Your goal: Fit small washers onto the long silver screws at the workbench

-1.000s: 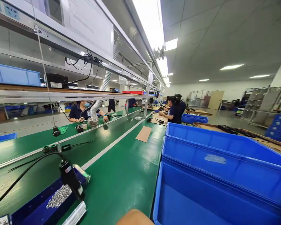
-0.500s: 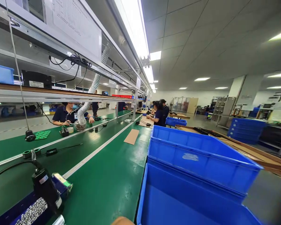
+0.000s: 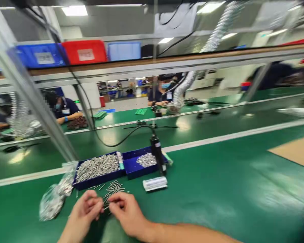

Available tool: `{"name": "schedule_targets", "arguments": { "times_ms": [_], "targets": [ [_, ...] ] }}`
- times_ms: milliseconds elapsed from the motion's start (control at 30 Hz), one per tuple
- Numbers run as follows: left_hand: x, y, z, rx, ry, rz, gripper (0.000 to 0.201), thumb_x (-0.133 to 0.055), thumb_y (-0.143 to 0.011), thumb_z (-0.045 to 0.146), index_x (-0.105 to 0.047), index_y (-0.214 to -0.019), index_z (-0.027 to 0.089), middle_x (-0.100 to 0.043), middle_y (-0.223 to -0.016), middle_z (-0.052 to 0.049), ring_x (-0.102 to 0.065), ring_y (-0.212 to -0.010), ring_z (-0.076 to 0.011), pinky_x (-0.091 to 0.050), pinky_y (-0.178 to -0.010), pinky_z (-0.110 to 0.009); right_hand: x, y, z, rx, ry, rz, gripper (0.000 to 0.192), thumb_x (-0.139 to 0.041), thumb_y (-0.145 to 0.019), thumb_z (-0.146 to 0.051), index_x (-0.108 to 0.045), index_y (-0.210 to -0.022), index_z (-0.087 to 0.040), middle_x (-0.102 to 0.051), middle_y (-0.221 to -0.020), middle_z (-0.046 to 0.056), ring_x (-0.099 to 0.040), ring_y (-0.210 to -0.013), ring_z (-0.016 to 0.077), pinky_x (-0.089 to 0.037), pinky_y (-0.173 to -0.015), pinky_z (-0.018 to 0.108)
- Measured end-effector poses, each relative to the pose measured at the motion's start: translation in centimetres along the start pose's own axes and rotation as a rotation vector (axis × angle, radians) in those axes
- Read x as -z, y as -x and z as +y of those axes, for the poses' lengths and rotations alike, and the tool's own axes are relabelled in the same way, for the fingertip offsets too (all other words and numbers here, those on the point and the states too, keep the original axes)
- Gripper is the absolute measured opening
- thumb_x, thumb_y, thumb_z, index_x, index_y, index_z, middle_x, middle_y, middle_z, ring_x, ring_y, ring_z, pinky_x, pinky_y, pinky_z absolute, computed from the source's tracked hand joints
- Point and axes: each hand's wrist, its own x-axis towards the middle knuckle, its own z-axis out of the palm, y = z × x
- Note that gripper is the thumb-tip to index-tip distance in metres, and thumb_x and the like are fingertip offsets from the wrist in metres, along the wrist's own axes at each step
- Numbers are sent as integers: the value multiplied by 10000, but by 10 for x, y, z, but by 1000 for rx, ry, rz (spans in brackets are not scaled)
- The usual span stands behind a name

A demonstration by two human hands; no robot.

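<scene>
My left hand and my right hand meet over the green bench, fingertips pinched together on a small metal screw. Loose screws lie scattered just beyond my fingers. Behind them stands a dark blue tray heaped with long screws, and beside it a second blue tray holds smaller ones. A black electric screwdriver hangs on a cable over the second tray. The picture is blurred by motion.
A clear plastic bag of screws lies left of my hands, and a small white block sits to the right of the trays. A cardboard sheet lies far right. Other people work across the line. Blue and red bins sit on the overhead shelf.
The view swung left and down from the line's far end to the bench in front of me. Both hands came into view, pinching a screw; the blue crates left view.
</scene>
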Motion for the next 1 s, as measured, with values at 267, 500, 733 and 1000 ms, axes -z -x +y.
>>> {"name": "schedule_targets", "arguments": {
  "times_ms": [267,500,733,1000],
  "targets": [
    [-15,15,20,122,841,69,497,-897,-696,326,-464,-913,212,-673,-727,2,-663,-723,-151,-495,-648,-230,19,-10,-10,-6,-151,25,330,-687,-872,-475,-674,-935,-151,-647,-795,34,-568,-652,134,-474,-577,245],
    [-5,18,23,137,843,158,567,-925,-644,337,-430,-891,211,-742,-734,-36,-687,-676,-163,-527,-633,-242,15,-11,-8,-89,-196,-20,348,-722,-851,-475,-635,-997,-172,-630,-831,31,-587,-672,144,-468,-531,239],
    [-7,19,23,101,843,155,544,-910,-666,352,-423,-865,213,-751,-718,-31,-690,-655,-156,-540,-632,-244,14,-10,-11,-97,-208,-27,350,-733,-850,-476,-631,-990,-172,-633,-853,32,-603,-670,132,-492,-552,235],
    [-7,20,24,107,840,151,545,-910,-665,365,-423,-860,215,-752,-715,-32,-703,-663,-164,-550,-634,-247,15,-8,-12,-72,-174,-67,285,-743,-852,-423,-643,-922,-166,-655,-774,22,-625,-659,140,-504,-612,252]
  ]
}}
